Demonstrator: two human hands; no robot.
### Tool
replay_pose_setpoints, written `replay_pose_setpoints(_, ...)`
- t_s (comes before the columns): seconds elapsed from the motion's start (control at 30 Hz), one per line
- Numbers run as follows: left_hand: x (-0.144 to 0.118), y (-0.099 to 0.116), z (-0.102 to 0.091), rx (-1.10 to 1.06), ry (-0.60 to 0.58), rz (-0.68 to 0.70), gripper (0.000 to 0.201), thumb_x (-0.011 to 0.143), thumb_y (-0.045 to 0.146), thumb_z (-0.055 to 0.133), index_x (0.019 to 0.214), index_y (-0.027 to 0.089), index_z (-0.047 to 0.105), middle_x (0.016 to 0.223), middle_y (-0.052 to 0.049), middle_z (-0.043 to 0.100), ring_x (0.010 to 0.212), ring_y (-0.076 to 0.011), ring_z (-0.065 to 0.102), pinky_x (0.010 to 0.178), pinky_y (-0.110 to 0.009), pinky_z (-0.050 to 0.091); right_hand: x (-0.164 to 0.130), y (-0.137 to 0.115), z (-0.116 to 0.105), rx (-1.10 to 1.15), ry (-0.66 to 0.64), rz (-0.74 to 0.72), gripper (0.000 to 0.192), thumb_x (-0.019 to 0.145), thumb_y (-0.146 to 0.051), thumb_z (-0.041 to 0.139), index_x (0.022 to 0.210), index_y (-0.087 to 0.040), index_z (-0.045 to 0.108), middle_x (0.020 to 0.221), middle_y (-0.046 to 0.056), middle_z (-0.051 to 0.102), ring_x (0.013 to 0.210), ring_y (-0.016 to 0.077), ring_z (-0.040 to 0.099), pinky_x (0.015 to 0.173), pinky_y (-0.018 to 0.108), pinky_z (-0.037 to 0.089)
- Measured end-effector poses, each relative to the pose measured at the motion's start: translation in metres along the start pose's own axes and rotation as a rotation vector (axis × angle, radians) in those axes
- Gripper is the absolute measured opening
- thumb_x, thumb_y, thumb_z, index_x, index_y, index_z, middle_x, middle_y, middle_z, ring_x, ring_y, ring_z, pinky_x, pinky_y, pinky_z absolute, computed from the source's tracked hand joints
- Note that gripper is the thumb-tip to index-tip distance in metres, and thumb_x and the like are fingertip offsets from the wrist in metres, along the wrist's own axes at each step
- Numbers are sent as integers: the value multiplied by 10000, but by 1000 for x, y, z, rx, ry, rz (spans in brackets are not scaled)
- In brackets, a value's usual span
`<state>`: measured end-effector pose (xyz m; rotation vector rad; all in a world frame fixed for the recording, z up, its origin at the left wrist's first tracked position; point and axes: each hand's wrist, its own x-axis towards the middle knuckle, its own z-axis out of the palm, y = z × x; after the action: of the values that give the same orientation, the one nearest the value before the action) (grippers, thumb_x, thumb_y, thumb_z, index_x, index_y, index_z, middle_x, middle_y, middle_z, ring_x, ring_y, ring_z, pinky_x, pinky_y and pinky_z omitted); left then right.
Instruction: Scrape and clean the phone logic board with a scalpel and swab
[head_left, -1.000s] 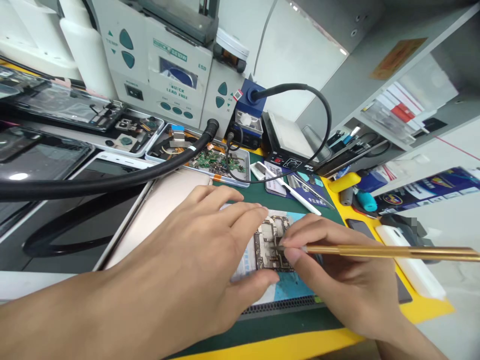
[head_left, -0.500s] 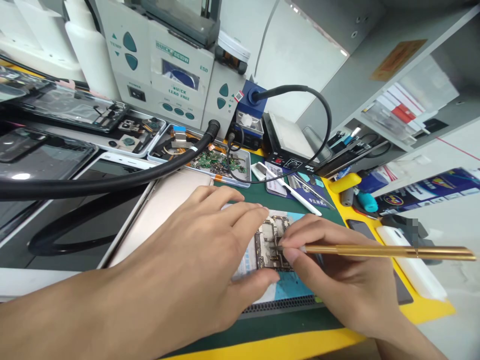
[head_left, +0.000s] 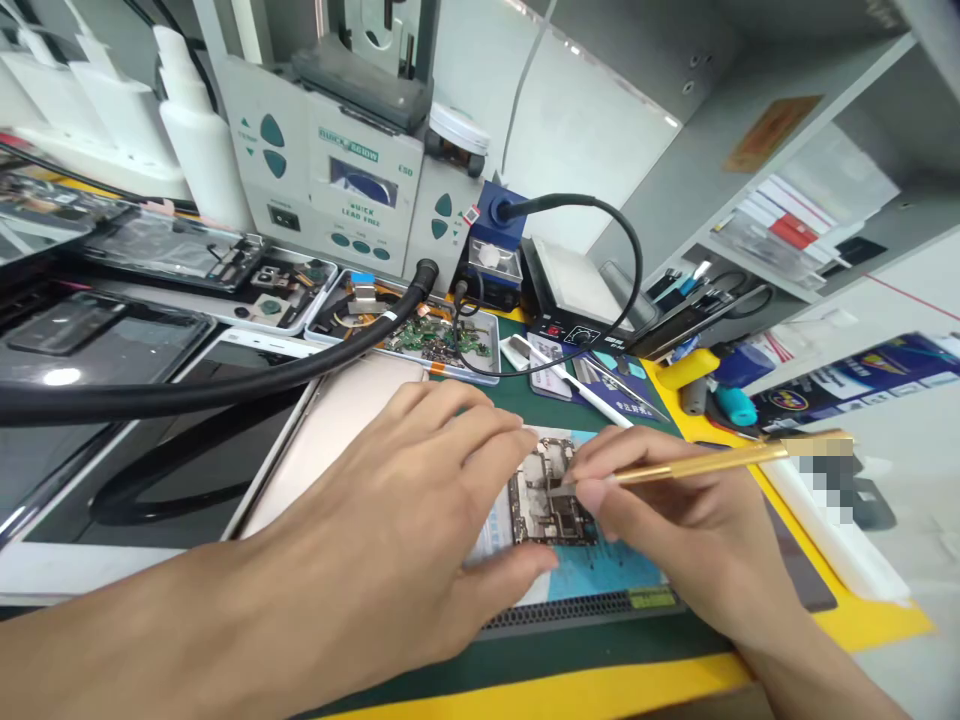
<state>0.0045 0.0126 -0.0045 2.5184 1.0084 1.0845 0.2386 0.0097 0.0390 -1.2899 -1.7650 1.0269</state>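
Observation:
A dark phone circuit board (head_left: 534,495) lies on a blue and white pad (head_left: 592,575) in front of me. My left hand (head_left: 420,500) brackets its left side, index fingertip at the upper edge and thumb at the lower edge, holding it in place. In a pinch grip, my right hand (head_left: 675,515) holds a slim gold-handled knife (head_left: 694,466). Its flat grey blade points left over the middle of the board; whether the tip touches the board I cannot tell. The right fingers cover part of the board's right side.
Behind the hands stand a hot air station (head_left: 330,180) and a tray of small boards (head_left: 442,340). A thick black hose (head_left: 300,372) crosses the left side above several phones. A white brush (head_left: 592,395) and tweezers (head_left: 626,380) lie beyond the pad.
The knife's rear end has tilted upward, and the right fingers have shifted slightly, exposing more of the board. My left hand stays at the board's edge. The background has shifted slightly in view.

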Motion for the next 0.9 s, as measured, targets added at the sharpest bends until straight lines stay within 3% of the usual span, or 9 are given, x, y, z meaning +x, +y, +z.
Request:
replay_pose_setpoints(0.13, 0, 3, 0, -62, 49, 8, 226, 998, 327, 674, 1168, 178, 688, 1139, -59, 709, 1125, -272, 593, 1046, -493, 461, 8, -1, -4, 342, -4, 258, 200, 859, -389, 886, 880, -219, 783, 501, -40, 579, 389, 62, 451, 356, 143, 312)
replay_pose_setpoints(0.27, 3, 7, 0, -87, 136, -3, 136, 1014, 211, 622, 1124, 174, 693, 1079, -66, 710, 1061, -255, 594, 1000, -477, 470, 15, -3, -5, 525, -68, 357, 267, 844, -401, 897, 804, -172, 767, 462, -21, 595, 339, 41, 428, 343, 119, 324)
replay_pose_setpoints(0.47, 10, 11, -1, -96, 205, 18, 93, 982, 144, 657, 1059, 134, 709, 938, -60, 716, 920, -231, 589, 855, -440, 477, 16, -5, -5, 576, -114, 378, 310, 864, -428, 879, 778, -148, 779, 473, 14, 644, 325, 47, 463, 337, 111, 356)
replay_pose_setpoints(0.9, 15, 20, 5, -147, 283, -43, 107, 988, 165, 645, 948, 126, 737, 847, -61, 712, 849, -213, 602, 794, -414, 472, 12, -7, 3, 596, -141, 369, 335, 856, -436, 886, 740, -154, 747, 480, 10, 647, 364, 63, 485, 347, 122, 390)
